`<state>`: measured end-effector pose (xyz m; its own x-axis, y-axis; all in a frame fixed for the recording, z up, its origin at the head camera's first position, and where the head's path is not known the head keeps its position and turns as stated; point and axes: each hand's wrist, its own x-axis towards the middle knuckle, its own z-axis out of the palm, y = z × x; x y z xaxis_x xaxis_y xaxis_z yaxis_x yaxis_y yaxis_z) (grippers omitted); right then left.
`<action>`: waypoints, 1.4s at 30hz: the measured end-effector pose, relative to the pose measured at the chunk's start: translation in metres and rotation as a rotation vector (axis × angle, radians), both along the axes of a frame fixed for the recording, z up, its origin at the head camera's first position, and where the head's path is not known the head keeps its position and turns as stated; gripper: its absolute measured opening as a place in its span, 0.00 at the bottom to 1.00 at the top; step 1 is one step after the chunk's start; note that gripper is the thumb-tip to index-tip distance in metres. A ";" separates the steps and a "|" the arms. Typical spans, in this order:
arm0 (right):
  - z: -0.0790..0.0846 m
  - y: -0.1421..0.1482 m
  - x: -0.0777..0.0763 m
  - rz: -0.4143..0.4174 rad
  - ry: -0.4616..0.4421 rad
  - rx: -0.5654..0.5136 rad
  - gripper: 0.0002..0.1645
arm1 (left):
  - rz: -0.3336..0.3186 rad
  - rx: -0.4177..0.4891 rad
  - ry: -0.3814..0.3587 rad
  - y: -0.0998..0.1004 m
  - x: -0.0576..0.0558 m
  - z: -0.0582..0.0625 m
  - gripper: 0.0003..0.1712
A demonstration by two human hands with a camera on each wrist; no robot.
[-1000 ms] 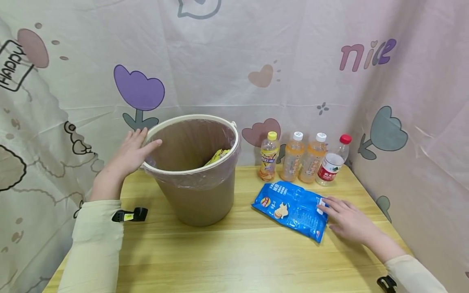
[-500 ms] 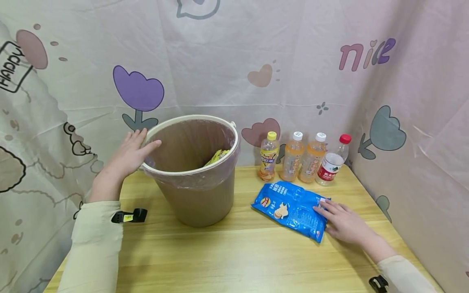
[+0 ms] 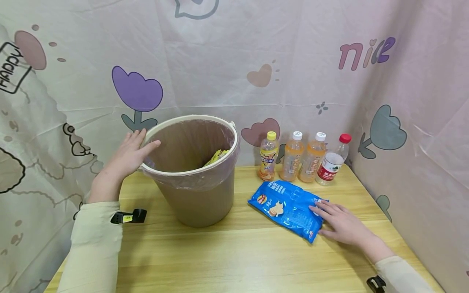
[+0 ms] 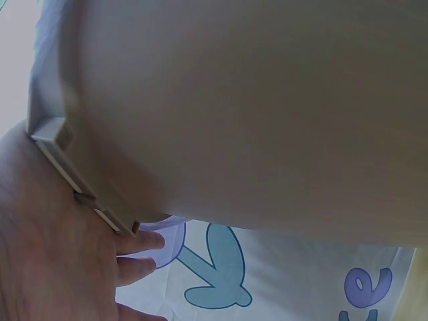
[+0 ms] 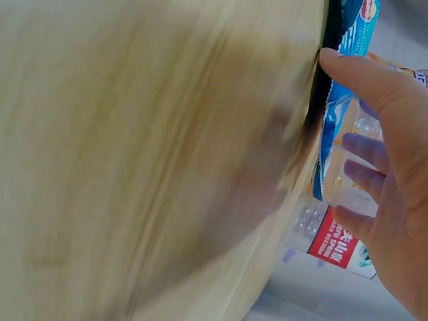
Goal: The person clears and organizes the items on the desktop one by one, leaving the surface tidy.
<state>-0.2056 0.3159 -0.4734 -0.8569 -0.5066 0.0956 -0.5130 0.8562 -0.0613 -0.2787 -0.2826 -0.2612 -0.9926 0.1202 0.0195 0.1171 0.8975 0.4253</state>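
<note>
A brown trash bin [image 3: 198,205] with a cream rim and a clear liner stands left of centre. My left hand [image 3: 126,158] rests on the rim's left side, thumb over the top and fingers extended along the outside. Inside the bin a yellow wrapper [image 3: 218,156] shows partly. To the right a blue chip bag [image 3: 293,209] lies flat on the table. On its right end rest the loosely extended fingers of my right hand [image 3: 344,226]. In the right wrist view the thumb [image 5: 344,65] touches the bag's edge [image 5: 324,144].
Behind the bag several plastic bottles stand in a row: a yellow-capped one [image 3: 269,156], two white-capped orange ones, and a red-capped one [image 3: 332,160] at the right. Patterned cloth [image 3: 205,61] hangs close behind and beside the wooden table [image 3: 234,260].
My right hand has moved left onto the chip bag's right end, and the bag has slid slightly left. The left hand keeps its place on the bin rim.
</note>
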 end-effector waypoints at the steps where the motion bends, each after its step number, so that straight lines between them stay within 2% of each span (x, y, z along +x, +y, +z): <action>1: 0.000 -0.001 0.000 0.002 -0.002 -0.001 0.44 | 0.000 0.000 -0.001 0.000 0.000 0.000 0.51; 11: 0.000 -0.010 -0.002 0.044 -0.010 0.012 0.44 | -0.001 0.006 -0.005 0.000 0.000 0.000 0.50; 24: 0.002 -0.026 -0.005 0.158 0.041 0.041 0.42 | 0.001 0.015 -0.001 0.000 0.000 0.000 0.50; 36: -0.002 -0.034 -0.012 0.197 -0.038 0.064 0.37 | 0.000 0.018 -0.007 0.000 -0.001 -0.001 0.50; 42: -0.001 -0.038 -0.011 0.219 -0.036 0.042 0.32 | -0.001 0.045 0.001 0.000 -0.001 -0.002 0.50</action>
